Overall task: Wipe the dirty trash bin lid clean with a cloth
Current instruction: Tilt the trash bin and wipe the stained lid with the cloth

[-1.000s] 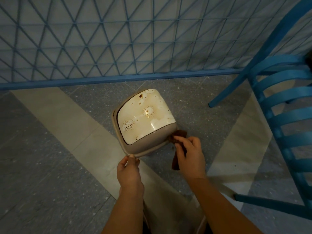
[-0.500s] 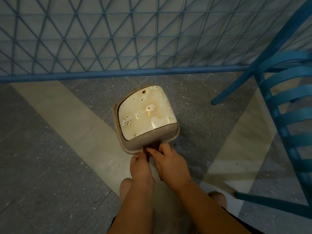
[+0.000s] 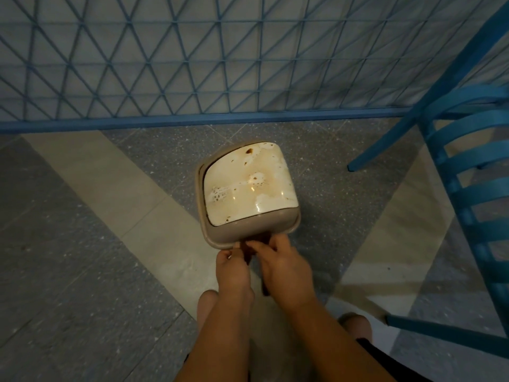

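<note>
Head view: we pinch a dark brown cloth (image 3: 249, 250) between our left hand (image 3: 232, 267) and right hand (image 3: 282, 264) at the stained trash bin lid's (image 3: 249, 184) near rim, likely readying it to wipe.

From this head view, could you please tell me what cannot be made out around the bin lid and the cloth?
- Cloth: mostly hidden behind the left hand and right hand; its size and fold are unclear.
- Trash bin lid: covers the bin body below it.
- Blue chair: cut off by the right edge.
- Fingertips at the lid rim: motion-blurred, exact grip unclear.
</note>
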